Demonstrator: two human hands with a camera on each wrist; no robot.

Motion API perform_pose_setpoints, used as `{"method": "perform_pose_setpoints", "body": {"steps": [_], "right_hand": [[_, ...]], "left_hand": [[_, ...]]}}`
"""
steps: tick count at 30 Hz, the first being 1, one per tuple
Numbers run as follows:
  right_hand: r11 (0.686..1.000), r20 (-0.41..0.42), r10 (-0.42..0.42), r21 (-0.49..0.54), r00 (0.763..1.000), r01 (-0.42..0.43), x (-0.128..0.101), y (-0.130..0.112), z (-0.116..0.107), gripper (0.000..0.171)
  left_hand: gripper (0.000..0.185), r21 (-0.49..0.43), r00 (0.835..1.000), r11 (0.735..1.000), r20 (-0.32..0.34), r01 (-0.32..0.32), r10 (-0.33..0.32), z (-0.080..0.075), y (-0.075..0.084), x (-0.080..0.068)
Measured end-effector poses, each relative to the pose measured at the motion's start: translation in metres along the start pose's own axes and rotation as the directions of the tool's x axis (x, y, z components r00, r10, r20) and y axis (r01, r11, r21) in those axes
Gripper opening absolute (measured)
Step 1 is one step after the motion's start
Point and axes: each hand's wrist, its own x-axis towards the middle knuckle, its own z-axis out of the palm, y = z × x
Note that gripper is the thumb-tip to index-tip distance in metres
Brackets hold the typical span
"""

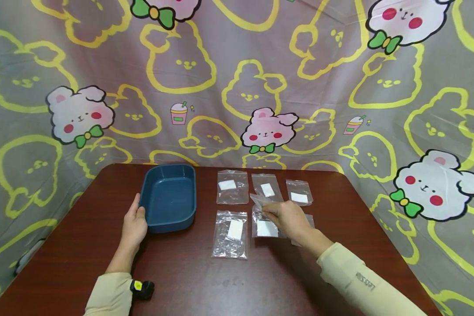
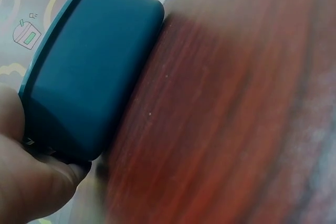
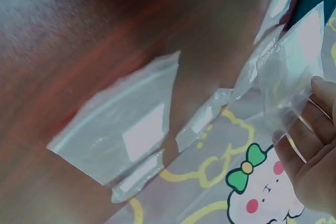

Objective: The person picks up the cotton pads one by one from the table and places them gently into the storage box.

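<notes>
At the left of the table, my left hand [image 1: 134, 224] grips the near-left side of a deep blue plastic tub [image 1: 170, 221], thumb by its rim. In the left wrist view, the tub's outer wall [image 2: 100, 66] rises beside the thumb. My right hand [image 1: 290, 219] pinches a clear zip bag [image 1: 266, 229] with a white patch on it; the bag [image 3: 294, 61] appears raised and tilted in the right wrist view. Another zip bag [image 1: 309, 220] lies partly hidden behind the right hand. To its left, one more bag [image 1: 221, 245] lies flat.
A back row of flat clear bags holds a left one [image 1: 241, 195], a middle one [image 1: 274, 182] and a right one [image 1: 298, 186], each with a white patch. The dark wooden table [image 1: 205, 285] meets a patterned cloth [image 1: 205, 44] at its back and sides.
</notes>
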Motion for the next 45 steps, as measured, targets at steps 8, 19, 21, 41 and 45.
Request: {"method": "perform_pose_setpoints", "body": {"steps": [8, 19, 21, 41, 45], "right_hand": [[0.999, -0.004, -0.05, 0.008, 0.999, 0.05, 0.01, -0.002, -0.004, 0.007], [0.998, 0.004, -0.061, 0.013, 0.998, 0.061, 0.022, -0.006, -0.003, 0.005], [0.998, 0.002, -0.061, 0.016, 0.998, 0.061, 0.024, -0.008, -0.003, 0.005], [0.97, 0.02, -0.244, -0.002, 0.969, 0.245, 0.064, -0.039, 0.01, 0.015], [0.964, 0.037, -0.266, -0.017, 0.963, 0.266, 0.074, -0.048, 0.015, 0.009]], "left_hand": [[0.055, 0.005, 1.0, 1.0, 0.0, 0.017, -0.017, -0.001, -0.001, -0.001], [0.055, 0.008, 1.0, 1.0, -0.003, 0.019, -0.019, 0.0, -0.002, 0.0], [0.055, 0.006, 1.0, 1.0, -0.001, 0.015, -0.015, 0.0, -0.001, 0.001], [0.055, 0.031, 1.0, 0.999, 0.01, 0.015, -0.015, -0.001, 0.0, 0.0], [0.055, 0.025, 1.0, 1.0, 0.002, 0.007, -0.007, -0.001, 0.0, 0.001]]}}
